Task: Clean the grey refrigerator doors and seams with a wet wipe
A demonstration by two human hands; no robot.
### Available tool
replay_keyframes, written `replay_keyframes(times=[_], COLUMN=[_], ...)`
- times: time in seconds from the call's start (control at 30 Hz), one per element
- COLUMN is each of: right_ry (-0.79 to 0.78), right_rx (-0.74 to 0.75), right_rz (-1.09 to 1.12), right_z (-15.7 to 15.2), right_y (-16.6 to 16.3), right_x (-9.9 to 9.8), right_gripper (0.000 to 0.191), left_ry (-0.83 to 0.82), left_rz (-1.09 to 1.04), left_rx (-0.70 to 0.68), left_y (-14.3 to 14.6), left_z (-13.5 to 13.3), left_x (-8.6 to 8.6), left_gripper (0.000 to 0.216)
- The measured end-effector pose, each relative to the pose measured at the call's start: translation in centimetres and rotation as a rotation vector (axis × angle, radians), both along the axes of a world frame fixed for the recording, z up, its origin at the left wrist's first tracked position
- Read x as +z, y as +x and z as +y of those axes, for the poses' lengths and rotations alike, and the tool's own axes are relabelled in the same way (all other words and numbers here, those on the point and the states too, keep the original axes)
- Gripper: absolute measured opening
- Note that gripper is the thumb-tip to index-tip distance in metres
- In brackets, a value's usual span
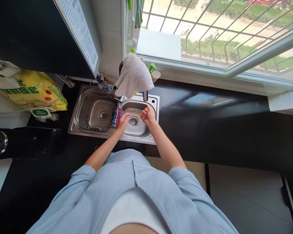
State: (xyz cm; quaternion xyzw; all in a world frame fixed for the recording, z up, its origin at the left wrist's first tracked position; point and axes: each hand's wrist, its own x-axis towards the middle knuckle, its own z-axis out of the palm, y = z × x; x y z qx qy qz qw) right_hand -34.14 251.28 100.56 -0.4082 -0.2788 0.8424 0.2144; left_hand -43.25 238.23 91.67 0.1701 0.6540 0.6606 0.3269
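My left hand (pixel 123 124) is over the near left side of the small sink bowl (pixel 139 130), its fingers stretched out to the right and nothing seen in it. Right beside it, a striped knitted cloth (pixel 117 117) hangs over the divider between the bowls; I cannot tell whether they touch. My right hand (pixel 148 115) is just below the faucet spout (pixel 145 96), its fingers curled in, with no object showing in them. A white towel (pixel 134 74) drapes over the faucet and hides most of it. The drain (pixel 133 121) lies between my hands.
The larger left bowl (pixel 81 113) holds a wire rack (pixel 94 112). A steel scrubber (pixel 106 86) sits behind it. A green-topped bottle (pixel 152 67) and a white cup (pixel 156 75) stand by the window. A yellow bag (pixel 42 89) is at left. Black countertop (pixel 197 126) extends right.
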Motion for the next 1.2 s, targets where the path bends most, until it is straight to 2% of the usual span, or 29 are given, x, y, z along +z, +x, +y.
replay_keyframes(times=[0.17, 0.37, 0.47, 0.57, 0.77, 0.9, 0.97, 1.0, 1.07, 1.1, 1.13, 1.2], right_ry=[0.084, 0.191, 0.216, 0.218, 0.067, 0.073, 0.174, 0.282, 0.523, 0.588, 0.594, 0.479], right_rx=[-0.019, -0.040, -0.043, -0.036, -0.075, -0.079, -0.108, -0.140, -0.200, -0.202, -0.185, -0.118], right_rz=[0.050, 0.122, 0.151, 0.141, -0.016, -0.005, 0.057, 0.095, 0.123, 0.089, 0.027, -0.105], right_z=[-1.2, -2.4, -3.2, -4.1, -5.5, -5.8, -5.9, -5.9, -5.7, -5.5, -5.3, -5.0], right_y=[-0.2, 0.1, 0.6, 0.9, 1.3, 1.6, 1.9, 2.1, 2.6, 2.8, 3.0, 3.0], right_x=[2.4, 5.2, 5.7, 4.6, 0.1, -0.5, -0.4, -0.5, -1.3, -1.9, -2.8, -4.6], right_gripper=[0.056, 0.051, 0.050, 0.052, 0.048, 0.052, 0.051, 0.047, 0.034, 0.025, 0.018, 0.014], left_ry=[0.004, -0.008, -0.019, -0.027, -0.012, 0.028, 0.051, 0.058, 0.058, 0.050, 0.036, -0.006], left_rz=[-0.005, 0.010, 0.029, 0.052, 0.119, 0.207, 0.255, 0.277, 0.312, 0.327, 0.340, 0.359], left_rx=[-0.051, -0.106, -0.117, -0.126, -0.152, -0.129, -0.094, -0.078, -0.059, -0.061, -0.073, -0.126], left_y=[1.1, 1.6, 1.9, 2.2, 2.9, 3.7, 4.0, 4.1, 4.2, 4.1, 4.0, 3.8], left_z=[-0.4, -1.0, -1.1, -1.0, -0.8, -1.0, -1.1, -1.1, -1.0, -0.9, -0.8, -0.6], left_x=[0.4, 0.8, 0.9, 1.0, 1.7, 2.8, 3.4, 3.6, 3.7, 3.7, 3.5, 2.8], left_gripper=[0.024, 0.022, 0.022, 0.021, 0.019, 0.015, 0.013, 0.014, 0.017, 0.017, 0.016, 0.012])
